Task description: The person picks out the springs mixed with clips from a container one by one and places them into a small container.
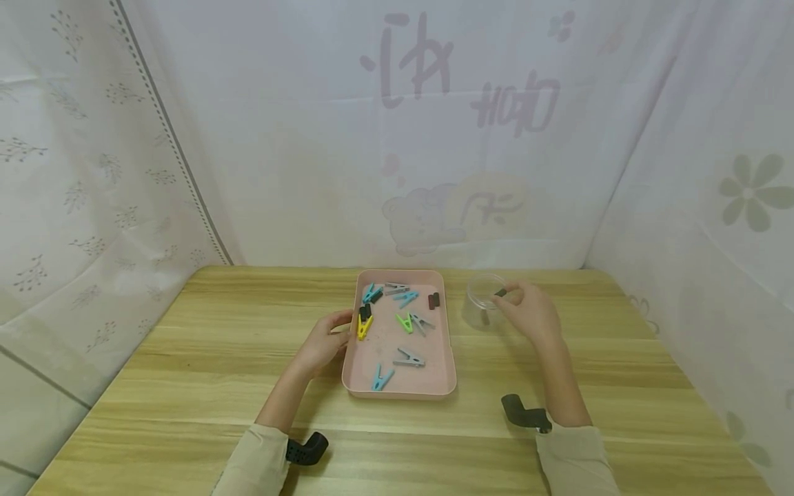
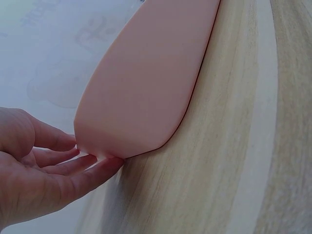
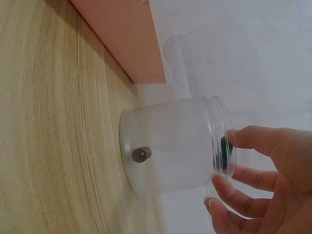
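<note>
A pink tray (image 1: 397,396) lies on the table, holding several clothespins, among them a yellow clothespin (image 1: 364,326) and a green clothespin (image 1: 405,322). Small dark cylinders (image 1: 433,301) lie among them. My left hand (image 1: 322,342) touches the tray's left side with extended fingertips, which the left wrist view shows against its pink wall. To the right of the tray stands a clear jar (image 3: 170,146) with one brownish cylinder (image 3: 142,154) at its bottom. At the jar's mouth, my right hand (image 1: 531,312) pinches a small dark cylinder (image 3: 225,152) between thumb and finger.
The wooden table (image 1: 186,386) runs back to a pale printed curtain (image 1: 298,172), with more curtain along both sides. A black wrist mount (image 1: 308,449) sits on the left forearm, and another mount (image 1: 524,413) on the right.
</note>
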A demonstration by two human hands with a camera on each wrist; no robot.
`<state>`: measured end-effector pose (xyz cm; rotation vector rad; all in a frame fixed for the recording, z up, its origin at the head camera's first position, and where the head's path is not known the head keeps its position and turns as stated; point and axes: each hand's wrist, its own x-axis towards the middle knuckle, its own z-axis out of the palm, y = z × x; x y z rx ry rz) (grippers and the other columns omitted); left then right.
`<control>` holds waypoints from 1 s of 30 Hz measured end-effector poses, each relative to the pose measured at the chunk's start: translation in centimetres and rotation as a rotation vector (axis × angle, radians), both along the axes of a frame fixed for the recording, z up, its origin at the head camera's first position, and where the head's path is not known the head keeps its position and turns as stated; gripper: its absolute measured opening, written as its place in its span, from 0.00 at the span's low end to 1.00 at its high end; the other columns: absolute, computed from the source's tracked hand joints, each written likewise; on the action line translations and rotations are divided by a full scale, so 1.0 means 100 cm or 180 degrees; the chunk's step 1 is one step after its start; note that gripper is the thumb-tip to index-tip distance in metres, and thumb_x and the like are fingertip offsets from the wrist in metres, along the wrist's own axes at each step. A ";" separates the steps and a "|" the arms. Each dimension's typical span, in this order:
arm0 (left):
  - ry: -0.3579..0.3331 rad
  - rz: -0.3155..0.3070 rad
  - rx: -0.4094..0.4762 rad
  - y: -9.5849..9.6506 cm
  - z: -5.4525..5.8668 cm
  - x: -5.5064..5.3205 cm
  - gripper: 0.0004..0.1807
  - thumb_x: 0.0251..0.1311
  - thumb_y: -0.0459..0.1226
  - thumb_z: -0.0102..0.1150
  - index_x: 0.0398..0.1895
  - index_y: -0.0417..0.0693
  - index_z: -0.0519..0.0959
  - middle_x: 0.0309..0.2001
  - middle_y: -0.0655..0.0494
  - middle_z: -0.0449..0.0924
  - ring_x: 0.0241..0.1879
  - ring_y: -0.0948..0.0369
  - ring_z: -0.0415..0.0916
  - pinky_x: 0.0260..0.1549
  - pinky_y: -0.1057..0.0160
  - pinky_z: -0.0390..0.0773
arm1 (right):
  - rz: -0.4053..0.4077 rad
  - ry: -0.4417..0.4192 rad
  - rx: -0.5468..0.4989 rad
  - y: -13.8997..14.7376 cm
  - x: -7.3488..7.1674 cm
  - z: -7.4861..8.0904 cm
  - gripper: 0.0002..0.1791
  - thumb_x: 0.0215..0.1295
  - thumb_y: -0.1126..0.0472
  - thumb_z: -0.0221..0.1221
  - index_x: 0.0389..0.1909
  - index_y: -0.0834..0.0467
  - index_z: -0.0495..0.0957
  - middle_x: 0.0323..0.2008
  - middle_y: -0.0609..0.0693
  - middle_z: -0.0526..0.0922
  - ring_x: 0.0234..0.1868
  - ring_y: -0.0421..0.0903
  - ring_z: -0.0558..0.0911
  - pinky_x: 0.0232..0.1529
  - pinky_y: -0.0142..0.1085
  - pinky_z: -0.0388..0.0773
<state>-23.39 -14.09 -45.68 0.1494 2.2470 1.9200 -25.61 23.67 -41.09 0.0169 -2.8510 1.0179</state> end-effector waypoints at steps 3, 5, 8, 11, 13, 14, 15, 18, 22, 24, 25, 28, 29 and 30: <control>0.0003 -0.0003 -0.0015 0.000 -0.001 0.000 0.26 0.70 0.25 0.47 0.71 0.28 0.62 0.69 0.30 0.63 0.61 0.36 0.72 0.56 0.44 0.78 | 0.0000 -0.0008 -0.0021 0.001 -0.001 -0.001 0.29 0.71 0.47 0.56 0.61 0.67 0.74 0.48 0.68 0.83 0.49 0.65 0.81 0.42 0.54 0.80; 0.0007 -0.0017 -0.0032 0.000 0.000 0.000 0.27 0.70 0.25 0.46 0.71 0.28 0.62 0.70 0.30 0.63 0.61 0.35 0.72 0.57 0.44 0.78 | -0.0001 -0.0016 -0.0037 0.001 -0.001 -0.001 0.29 0.71 0.47 0.57 0.61 0.67 0.74 0.49 0.68 0.83 0.50 0.66 0.81 0.43 0.55 0.79; 0.0003 -0.0024 -0.0032 0.000 0.000 0.000 0.27 0.70 0.25 0.46 0.71 0.29 0.62 0.70 0.30 0.62 0.61 0.35 0.72 0.56 0.43 0.78 | 0.0001 -0.0019 -0.0041 0.001 -0.002 -0.001 0.29 0.71 0.47 0.57 0.61 0.66 0.74 0.49 0.68 0.83 0.50 0.66 0.81 0.43 0.55 0.79; 0.0002 -0.0014 -0.0040 0.000 0.001 0.001 0.27 0.70 0.25 0.47 0.71 0.29 0.62 0.69 0.30 0.63 0.61 0.35 0.72 0.56 0.44 0.78 | 0.0003 -0.0025 -0.0043 0.001 -0.001 0.000 0.30 0.71 0.46 0.57 0.61 0.66 0.74 0.48 0.68 0.83 0.49 0.65 0.81 0.43 0.55 0.80; -0.0002 -0.0010 -0.0047 0.000 0.001 0.001 0.27 0.70 0.26 0.47 0.71 0.29 0.62 0.69 0.30 0.63 0.62 0.36 0.71 0.56 0.44 0.78 | -0.0003 -0.0031 -0.0041 0.001 -0.002 0.000 0.31 0.71 0.45 0.56 0.62 0.66 0.73 0.49 0.68 0.83 0.49 0.65 0.81 0.43 0.54 0.80; -0.0001 -0.0009 -0.0057 0.000 0.001 0.001 0.27 0.71 0.26 0.47 0.71 0.29 0.62 0.69 0.30 0.64 0.62 0.36 0.71 0.56 0.44 0.78 | -0.0011 -0.0025 -0.0042 0.002 -0.002 0.000 0.31 0.71 0.45 0.56 0.62 0.66 0.73 0.49 0.68 0.83 0.50 0.65 0.81 0.43 0.54 0.80; -0.0005 -0.0006 -0.0058 0.000 0.001 0.001 0.26 0.71 0.26 0.47 0.71 0.30 0.62 0.69 0.30 0.64 0.62 0.36 0.71 0.57 0.44 0.78 | -0.0016 -0.0016 -0.0038 0.002 -0.002 0.000 0.32 0.71 0.44 0.56 0.62 0.66 0.73 0.49 0.68 0.83 0.50 0.65 0.81 0.44 0.55 0.79; -0.0001 -0.0005 -0.0052 0.000 0.001 0.001 0.26 0.71 0.26 0.47 0.71 0.30 0.62 0.69 0.30 0.64 0.62 0.36 0.71 0.57 0.43 0.77 | -0.0037 0.0006 -0.0032 0.002 -0.002 0.000 0.32 0.71 0.44 0.55 0.62 0.66 0.73 0.49 0.68 0.82 0.50 0.65 0.81 0.45 0.55 0.79; 0.0016 -0.0014 -0.0036 0.000 0.001 0.002 0.26 0.71 0.26 0.47 0.71 0.29 0.62 0.69 0.30 0.64 0.62 0.35 0.71 0.58 0.43 0.76 | -0.0048 0.0041 -0.0018 0.003 -0.001 0.001 0.30 0.71 0.46 0.55 0.62 0.65 0.74 0.49 0.69 0.82 0.51 0.65 0.81 0.46 0.56 0.78; 0.0017 -0.0023 -0.0044 0.000 0.002 0.002 0.26 0.71 0.26 0.47 0.71 0.29 0.62 0.69 0.30 0.63 0.62 0.35 0.71 0.58 0.43 0.76 | -0.0041 0.0061 -0.0005 0.003 -0.001 0.002 0.30 0.71 0.46 0.56 0.62 0.65 0.74 0.49 0.69 0.82 0.51 0.65 0.80 0.47 0.57 0.78; 0.0015 -0.0024 -0.0049 0.000 0.002 0.002 0.26 0.71 0.26 0.47 0.72 0.29 0.62 0.69 0.30 0.63 0.62 0.35 0.71 0.58 0.43 0.76 | -0.0037 0.0072 -0.0003 0.003 -0.001 0.003 0.30 0.71 0.46 0.56 0.62 0.65 0.75 0.49 0.69 0.82 0.51 0.65 0.80 0.47 0.57 0.78; 0.0007 -0.0018 -0.0063 0.000 0.001 0.002 0.26 0.71 0.26 0.47 0.72 0.30 0.62 0.69 0.30 0.64 0.62 0.36 0.72 0.57 0.44 0.77 | -0.0017 0.0095 0.0014 0.003 0.001 0.006 0.31 0.71 0.45 0.56 0.62 0.65 0.74 0.49 0.70 0.82 0.52 0.66 0.80 0.48 0.58 0.77; 0.0008 -0.0009 -0.0066 0.000 0.001 0.002 0.26 0.71 0.26 0.47 0.71 0.30 0.62 0.69 0.30 0.64 0.62 0.36 0.72 0.56 0.44 0.78 | -0.0004 0.0094 0.0007 0.003 0.002 0.007 0.31 0.71 0.45 0.56 0.62 0.66 0.74 0.49 0.70 0.82 0.52 0.66 0.80 0.48 0.59 0.77; 0.0006 0.0000 -0.0064 0.001 0.001 0.002 0.26 0.71 0.26 0.47 0.71 0.29 0.62 0.69 0.30 0.64 0.61 0.36 0.72 0.56 0.45 0.78 | 0.0005 0.0093 0.0010 0.003 0.002 0.008 0.32 0.71 0.44 0.56 0.63 0.66 0.74 0.50 0.70 0.82 0.52 0.67 0.80 0.48 0.59 0.77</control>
